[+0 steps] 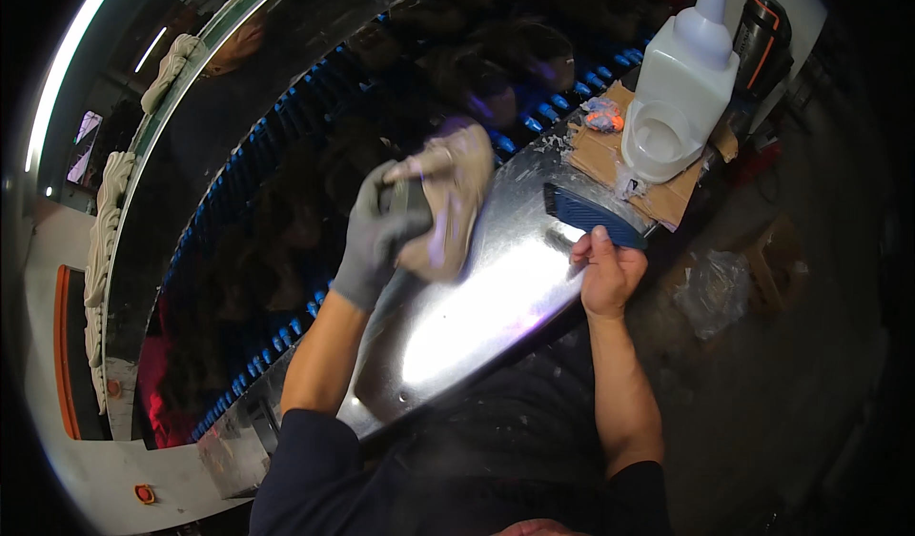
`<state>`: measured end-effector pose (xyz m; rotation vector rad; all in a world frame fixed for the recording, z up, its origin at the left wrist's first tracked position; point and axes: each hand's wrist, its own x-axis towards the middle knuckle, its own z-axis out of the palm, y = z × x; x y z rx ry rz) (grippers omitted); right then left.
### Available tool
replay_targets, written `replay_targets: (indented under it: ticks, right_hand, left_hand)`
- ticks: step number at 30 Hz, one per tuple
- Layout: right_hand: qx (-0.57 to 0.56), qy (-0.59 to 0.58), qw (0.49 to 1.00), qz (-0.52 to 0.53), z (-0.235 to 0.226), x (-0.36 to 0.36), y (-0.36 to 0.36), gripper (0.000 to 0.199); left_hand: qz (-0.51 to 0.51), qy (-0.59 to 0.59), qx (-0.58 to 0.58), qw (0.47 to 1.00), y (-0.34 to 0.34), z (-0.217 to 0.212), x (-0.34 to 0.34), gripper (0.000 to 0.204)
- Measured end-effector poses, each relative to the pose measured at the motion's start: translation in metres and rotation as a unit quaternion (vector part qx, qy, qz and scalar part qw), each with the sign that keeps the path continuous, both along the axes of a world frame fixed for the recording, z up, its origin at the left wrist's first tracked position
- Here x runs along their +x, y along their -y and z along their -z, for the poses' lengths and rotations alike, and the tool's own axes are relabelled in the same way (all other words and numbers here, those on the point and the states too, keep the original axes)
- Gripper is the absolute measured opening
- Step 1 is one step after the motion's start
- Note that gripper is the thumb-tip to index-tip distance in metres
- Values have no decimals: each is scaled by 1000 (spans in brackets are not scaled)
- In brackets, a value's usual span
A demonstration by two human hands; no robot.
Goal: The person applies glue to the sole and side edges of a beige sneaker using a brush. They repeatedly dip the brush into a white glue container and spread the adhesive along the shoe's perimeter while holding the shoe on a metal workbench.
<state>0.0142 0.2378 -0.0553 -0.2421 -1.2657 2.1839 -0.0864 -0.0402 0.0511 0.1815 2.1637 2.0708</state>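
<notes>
A beige shoe (457, 202), smeared by motion, is gripped by my left hand (370, 250) in a grey glove. It is held up over the left part of the shiny metal worktop (515, 293), close to the dark conveyor. My bare right hand (612, 274) pinches the back of a blue brush (596, 216) with dark bristles along its left end. The brush is above the right part of the worktop, apart from the shoe.
A white plastic bottle (681, 83) with a cup front and spout stands on cardboard (681, 193) at the right, near crumpled scraps (602, 114). Blue pegs (548, 112) edge the dark conveyor. Pale soles (110, 222) line the left ledge. Clear plastic (715, 293) lies lower right.
</notes>
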Motion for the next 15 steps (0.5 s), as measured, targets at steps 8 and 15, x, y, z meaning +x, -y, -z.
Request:
replay_targets:
  ticks: [8, 15]
  right_hand:
    - [-48, -68, 995, 63, -36, 19, -37, 12]
    - [-66, -47, 995, 63, -41, 15, -38, 12]
  left_hand:
    - [242, -74, -123, 960, 50, -53, 34, 89]
    - [338, -376, -315, 803, -63, -76, 81, 84]
